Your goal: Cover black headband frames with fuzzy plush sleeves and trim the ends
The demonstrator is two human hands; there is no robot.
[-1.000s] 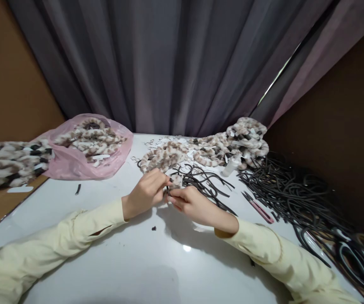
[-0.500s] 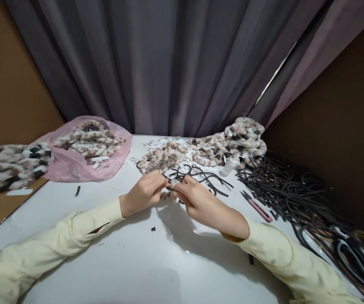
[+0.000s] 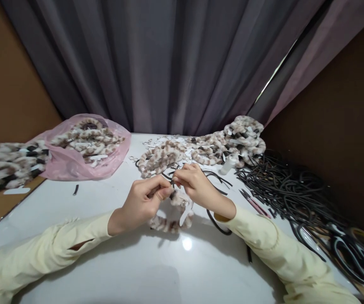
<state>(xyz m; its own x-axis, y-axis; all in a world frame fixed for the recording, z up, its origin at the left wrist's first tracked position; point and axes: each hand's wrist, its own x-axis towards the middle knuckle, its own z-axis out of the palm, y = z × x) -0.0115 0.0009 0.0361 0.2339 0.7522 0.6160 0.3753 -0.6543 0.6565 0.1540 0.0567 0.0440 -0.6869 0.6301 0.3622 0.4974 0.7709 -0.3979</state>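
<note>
My left hand (image 3: 142,202) is closed, its thumb and finger pinching a black cord at the top of a furry brown-and-white ring. Fingertips of my right hand (image 3: 199,185) pinch the same dark cord close beside it; the exact grip is partly hidden. Below the hands hangs the furry ring (image 3: 165,224), with a white tag (image 3: 184,214) on its right side. A length of black cord (image 3: 217,226) curves down to the right, under my right forearm.
Several furry rings (image 3: 161,158) lie behind the hands, with more piled at the right (image 3: 245,139) and in a pink plastic bag (image 3: 120,162). A heap of black cords (image 3: 283,185), a pink-handled tool (image 3: 256,204), a small bottle (image 3: 228,164) and scissors (image 3: 348,257) are at right.
Both hands have shifted, the left slightly down and the right up. The furry ring now hangs lower in plain view with its tag, and a cord loop shows under my right forearm.
</note>
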